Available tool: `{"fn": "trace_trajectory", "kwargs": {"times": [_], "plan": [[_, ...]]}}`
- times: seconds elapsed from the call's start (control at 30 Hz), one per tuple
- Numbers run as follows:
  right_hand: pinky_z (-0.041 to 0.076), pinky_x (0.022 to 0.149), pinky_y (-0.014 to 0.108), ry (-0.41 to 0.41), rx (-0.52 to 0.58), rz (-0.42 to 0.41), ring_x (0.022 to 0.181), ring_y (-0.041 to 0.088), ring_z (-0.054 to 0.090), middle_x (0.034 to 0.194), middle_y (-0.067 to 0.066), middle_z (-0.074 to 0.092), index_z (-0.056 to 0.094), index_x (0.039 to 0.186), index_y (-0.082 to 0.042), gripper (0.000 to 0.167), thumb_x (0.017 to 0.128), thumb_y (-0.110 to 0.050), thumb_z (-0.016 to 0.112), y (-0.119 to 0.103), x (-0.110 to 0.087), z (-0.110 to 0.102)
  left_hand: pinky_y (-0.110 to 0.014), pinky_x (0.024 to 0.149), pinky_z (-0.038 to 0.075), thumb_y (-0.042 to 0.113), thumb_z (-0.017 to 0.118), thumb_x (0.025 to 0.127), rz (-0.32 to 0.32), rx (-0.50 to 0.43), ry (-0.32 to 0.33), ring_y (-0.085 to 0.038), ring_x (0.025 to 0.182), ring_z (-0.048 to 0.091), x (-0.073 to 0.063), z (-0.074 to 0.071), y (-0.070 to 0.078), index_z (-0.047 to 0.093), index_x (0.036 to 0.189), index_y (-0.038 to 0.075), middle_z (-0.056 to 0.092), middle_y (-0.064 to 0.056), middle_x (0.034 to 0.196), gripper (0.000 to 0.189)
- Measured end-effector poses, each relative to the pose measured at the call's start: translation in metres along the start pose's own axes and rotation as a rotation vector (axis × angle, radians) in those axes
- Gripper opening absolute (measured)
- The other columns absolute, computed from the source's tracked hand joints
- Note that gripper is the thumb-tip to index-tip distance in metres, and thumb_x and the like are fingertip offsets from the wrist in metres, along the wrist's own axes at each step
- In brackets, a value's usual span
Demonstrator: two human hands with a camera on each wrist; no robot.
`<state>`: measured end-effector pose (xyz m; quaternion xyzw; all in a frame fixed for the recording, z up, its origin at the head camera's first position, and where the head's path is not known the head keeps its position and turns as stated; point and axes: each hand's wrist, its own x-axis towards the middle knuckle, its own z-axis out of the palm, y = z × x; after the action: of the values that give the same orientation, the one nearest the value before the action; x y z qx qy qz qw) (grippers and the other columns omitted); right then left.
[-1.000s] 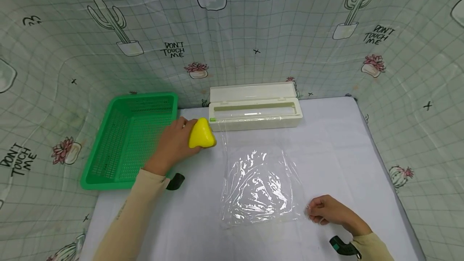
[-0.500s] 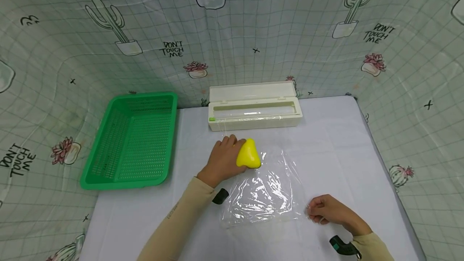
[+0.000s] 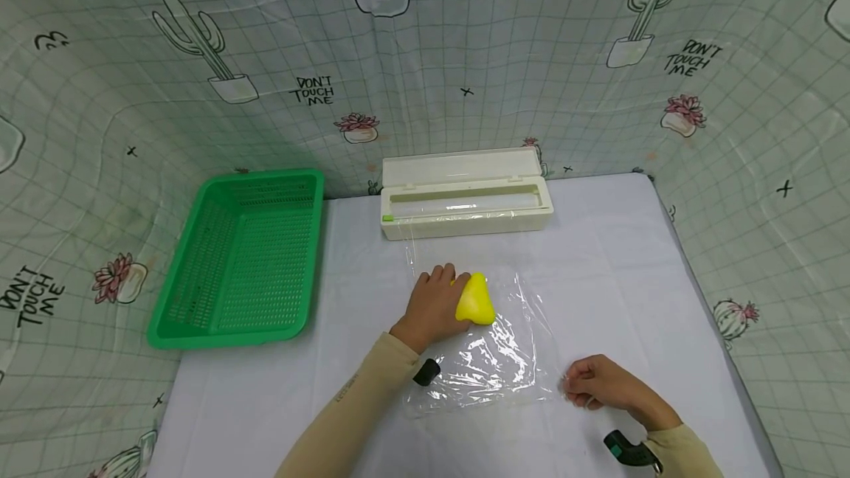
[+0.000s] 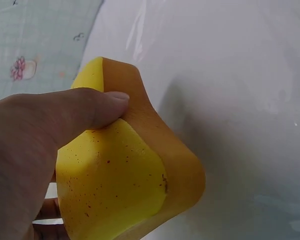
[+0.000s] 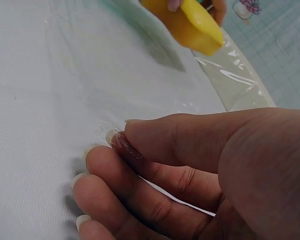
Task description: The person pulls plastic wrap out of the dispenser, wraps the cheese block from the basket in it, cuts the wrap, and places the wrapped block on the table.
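Note:
My left hand [image 3: 433, 307] grips a yellow pear-shaped piece [image 3: 475, 301] over a sheet of cling film [image 3: 494, 367]. In the left wrist view the thumb [image 4: 80, 106] presses on the speckled yellow piece [image 4: 110, 175], whose side face looks darker orange. The film stretches from the open white dispenser box [image 3: 465, 226] toward the front of the table. At its front right corner my right hand [image 3: 600, 388] pinches the film between thumb and forefinger. The right wrist view shows crinkled film [image 5: 117, 136] at those fingertips, the other fingers curled below.
A green plastic basket [image 3: 156, 327] stands at the left of the white-covered table [image 3: 637, 264]. The dispenser's lid [image 3: 461, 164] is raised at the back, close to the patterned cloth [image 3: 412, 87] that hangs behind and at both sides.
My left hand has carried the yellow piece from beside the green basket rightward and toward me, over the film. The right hand has stayed at the film's corner.

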<state>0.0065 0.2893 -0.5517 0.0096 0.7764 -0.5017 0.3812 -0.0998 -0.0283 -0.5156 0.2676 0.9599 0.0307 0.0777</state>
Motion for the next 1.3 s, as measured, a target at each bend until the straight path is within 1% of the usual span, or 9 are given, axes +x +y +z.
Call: {"fn": "trace_trajectory", "kwargs": {"times": [0.2, 0.5, 0.6, 0.77, 0.93, 1.13, 1.3], "plan": [[0.054, 0.06, 0.028, -0.001, 0.001, 0.006, 0.07, 0.014, 0.064, 0.076, 0.0, 0.069, 0.066, 0.087, 0.005, 0.015, 0.1, -0.004, 0.065, 0.001, 0.001, 0.0, -0.038, 0.099, 0.049, 0.054, 0.083, 0.085, 0.024, 0.02, 0.002, -0.023, 0.117, 0.054, 0.001, 0.006, 0.006, 0.059, 0.146, 0.016, 0.059, -0.006, 0.128, 0.075], [0.053, 0.06, 0.028, 0.006, -0.014, 0.01, 0.069, 0.014, 0.064, 0.076, 0.001, 0.069, 0.067, 0.087, 0.005, 0.015, 0.099, -0.004, 0.065, 0.001, 0.002, 0.001, -0.037, 0.101, 0.047, 0.055, 0.083, 0.084, 0.043, 0.045, 0.003, -0.022, 0.117, 0.054, -0.001, 0.007, 0.013, 0.059, 0.146, 0.018, 0.06, -0.005, 0.128, 0.076], [0.054, 0.06, 0.029, 0.013, -0.02, 0.017, 0.069, 0.014, 0.064, 0.076, 0.001, 0.07, 0.067, 0.087, 0.004, 0.015, 0.099, -0.004, 0.065, 0.001, 0.002, 0.001, -0.037, 0.102, 0.047, 0.056, 0.083, 0.085, 0.047, 0.053, -0.008, -0.021, 0.117, 0.054, -0.002, 0.008, 0.015, 0.059, 0.147, 0.018, 0.059, -0.005, 0.128, 0.076], [0.054, 0.06, 0.029, 0.017, -0.025, 0.024, 0.069, 0.014, 0.064, 0.076, 0.001, 0.07, 0.067, 0.087, 0.004, 0.015, 0.099, -0.004, 0.065, 0.001, 0.003, 0.001, -0.036, 0.101, 0.047, 0.058, 0.083, 0.084, 0.058, 0.069, -0.01, -0.021, 0.115, 0.054, -0.004, 0.008, 0.019, 0.059, 0.146, 0.019, 0.058, -0.004, 0.125, 0.077], [0.054, 0.06, 0.029, 0.015, -0.03, 0.023, 0.07, 0.014, 0.064, 0.077, 0.001, 0.07, 0.067, 0.087, 0.004, 0.015, 0.1, -0.004, 0.065, 0.001, 0.003, 0.001, -0.035, 0.1, 0.047, 0.058, 0.082, 0.084, 0.064, 0.094, -0.008, -0.021, 0.115, 0.054, -0.006, 0.008, 0.022, 0.06, 0.146, 0.019, 0.059, -0.004, 0.126, 0.077], [0.054, 0.06, 0.028, 0.009, -0.026, 0.015, 0.07, 0.014, 0.064, 0.076, 0.001, 0.07, 0.067, 0.088, 0.007, 0.016, 0.1, -0.004, 0.065, 0.001, 0.002, 0.001, -0.036, 0.102, 0.047, 0.059, 0.082, 0.084, 0.066, 0.101, -0.012, -0.021, 0.117, 0.055, -0.009, 0.009, 0.024, 0.06, 0.145, 0.019, 0.06, -0.005, 0.13, 0.076], [0.053, 0.06, 0.028, 0.014, -0.026, 0.022, 0.069, 0.014, 0.064, 0.076, 0.001, 0.07, 0.067, 0.088, 0.006, 0.015, 0.1, -0.003, 0.065, 0.001, 0.003, 0.002, -0.037, 0.103, 0.047, 0.059, 0.081, 0.085, 0.073, 0.116, -0.013, -0.021, 0.119, 0.056, -0.009, 0.012, 0.027, 0.059, 0.147, 0.019, 0.06, -0.005, 0.133, 0.076]]}}
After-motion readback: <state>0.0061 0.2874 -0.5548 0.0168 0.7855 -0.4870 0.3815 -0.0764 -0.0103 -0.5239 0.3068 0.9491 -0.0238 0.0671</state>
